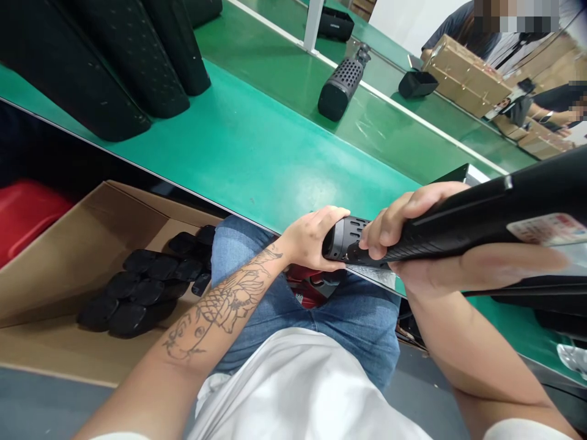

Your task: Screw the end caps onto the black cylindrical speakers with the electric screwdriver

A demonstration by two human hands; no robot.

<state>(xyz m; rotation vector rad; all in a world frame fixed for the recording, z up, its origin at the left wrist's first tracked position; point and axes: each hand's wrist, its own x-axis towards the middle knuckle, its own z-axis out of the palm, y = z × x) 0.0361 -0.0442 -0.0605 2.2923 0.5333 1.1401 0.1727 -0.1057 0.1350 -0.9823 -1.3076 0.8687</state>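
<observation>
So, left hand [309,238] and right hand [408,235] both clamped on a black perforated tube [458,235].
Left grips one end, right wraps further along, just beside the green counter [257,146].

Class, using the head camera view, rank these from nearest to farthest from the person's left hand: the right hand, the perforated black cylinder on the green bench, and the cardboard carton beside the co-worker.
From the left hand:
1. Right hand: beside it, on the same black tube.
2. Perforated black cylinder: ahead, on the green bench.
3. Cardboard carton: farther ahead, beside the co-worker.
</observation>
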